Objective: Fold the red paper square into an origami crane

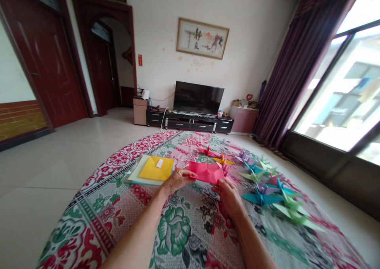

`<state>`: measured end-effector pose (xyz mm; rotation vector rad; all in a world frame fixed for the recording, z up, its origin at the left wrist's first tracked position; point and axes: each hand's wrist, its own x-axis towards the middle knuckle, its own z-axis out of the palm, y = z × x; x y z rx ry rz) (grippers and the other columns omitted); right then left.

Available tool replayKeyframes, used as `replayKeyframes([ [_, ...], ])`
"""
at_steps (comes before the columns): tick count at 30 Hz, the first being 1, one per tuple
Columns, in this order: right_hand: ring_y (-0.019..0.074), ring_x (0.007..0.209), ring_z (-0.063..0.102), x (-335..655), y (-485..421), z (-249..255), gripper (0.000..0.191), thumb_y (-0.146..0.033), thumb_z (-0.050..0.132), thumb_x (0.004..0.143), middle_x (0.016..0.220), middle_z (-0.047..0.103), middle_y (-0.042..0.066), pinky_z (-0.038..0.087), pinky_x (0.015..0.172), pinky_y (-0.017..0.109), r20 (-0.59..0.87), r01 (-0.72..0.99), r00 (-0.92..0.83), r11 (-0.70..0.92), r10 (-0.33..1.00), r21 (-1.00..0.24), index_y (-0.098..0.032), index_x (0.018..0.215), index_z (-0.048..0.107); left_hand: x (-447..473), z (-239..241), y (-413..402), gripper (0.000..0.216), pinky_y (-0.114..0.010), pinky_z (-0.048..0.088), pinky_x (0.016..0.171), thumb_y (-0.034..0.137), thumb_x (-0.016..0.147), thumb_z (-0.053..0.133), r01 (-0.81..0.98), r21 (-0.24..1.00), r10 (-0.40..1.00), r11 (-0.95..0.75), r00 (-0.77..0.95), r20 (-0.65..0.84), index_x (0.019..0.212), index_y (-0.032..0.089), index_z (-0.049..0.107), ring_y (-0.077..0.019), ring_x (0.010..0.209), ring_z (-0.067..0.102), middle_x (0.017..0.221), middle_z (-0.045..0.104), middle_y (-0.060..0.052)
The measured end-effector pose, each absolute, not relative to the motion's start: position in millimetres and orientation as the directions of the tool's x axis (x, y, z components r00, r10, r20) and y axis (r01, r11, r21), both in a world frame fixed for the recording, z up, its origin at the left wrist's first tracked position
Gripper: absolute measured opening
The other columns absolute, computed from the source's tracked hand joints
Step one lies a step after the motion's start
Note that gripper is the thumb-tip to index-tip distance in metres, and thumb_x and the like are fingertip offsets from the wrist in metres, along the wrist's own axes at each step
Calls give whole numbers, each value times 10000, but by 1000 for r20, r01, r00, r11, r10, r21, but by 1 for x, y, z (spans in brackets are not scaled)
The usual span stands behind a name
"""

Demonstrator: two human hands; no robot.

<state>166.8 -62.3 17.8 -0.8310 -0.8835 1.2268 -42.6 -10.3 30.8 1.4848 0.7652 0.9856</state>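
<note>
A sheet of pinkish-red origami paper (207,172), marked with creases, is stretched between my two hands above the patterned tablecloth. My left hand (178,180) pinches its left corner between thumb and fingers. At the lower right corner, my right hand (229,194) grips the paper, its fingers partly under the sheet. Just left of my left hand lies a stack of coloured paper, a yellow sheet (154,168) with a small white slip (159,163) on top. Folded paper cranes in several colours stand to the right, among them a blue crane (261,197) and an orange crane (223,160).
The round table's floral cloth (175,229) fills the foreground. Beyond it, a television (198,98) stands on a low black cabinet (190,123) by the wall. Red doors (47,63) are at left; a purple curtain (297,63) and bright window are at right.
</note>
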Motion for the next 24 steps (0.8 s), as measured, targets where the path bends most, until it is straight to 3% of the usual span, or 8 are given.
replayKeyframes([
  [5, 206, 836, 628, 167, -69, 24, 232, -366, 718, 674, 860, 687, 28, 491, 735, 348, 111, -362, 8, 106, 994, -926, -226, 851, 666, -44, 28, -8, 280, -232, 333, 611, 314, 623, 665, -117, 986, 905, -120, 395, 157, 821, 124, 725, -108, 585, 448, 541, 557, 20],
  [12, 190, 697, 616, 171, -67, 18, 268, -427, 717, 653, 717, 697, 36, 469, 705, 319, 86, -122, 34, 89, 996, -989, -185, 769, 703, -43, 21, -4, 313, -240, 328, 606, 347, 609, 677, -86, 992, 911, -97, 393, 123, 822, 121, 721, -113, 584, 458, 587, 590, 10],
  [16, 177, 665, 589, 169, -66, 19, 284, -428, 721, 637, 708, 691, 30, 454, 656, 292, 139, -22, 120, 143, 983, -990, -178, 772, 717, -42, 21, -6, 292, -241, 346, 610, 337, 596, 694, -122, 991, 921, -49, 380, 92, 783, 113, 716, -117, 589, 476, 592, 608, -2],
  [20, 163, 636, 560, 166, -66, 21, 306, -425, 730, 613, 670, 675, 8, 437, 632, 275, 214, 72, 199, 204, 956, -976, -179, 795, 729, -42, 25, -10, 386, -241, 377, 635, 334, 580, 723, -197, 979, 879, -47, 457, 134, 901, 121, 693, -131, 642, 524, 698, 650, -19],
  [24, 186, 687, 580, 164, -66, 22, 321, -418, 717, 632, 726, 693, 13, 449, 679, 296, 234, 81, 117, 226, 965, -971, -188, 855, 729, -42, 25, -9, 407, -225, 380, 594, 377, 605, 713, -218, 975, 909, -47, 395, 132, 926, 128, 678, -120, 613, 520, 703, 644, -14],
])
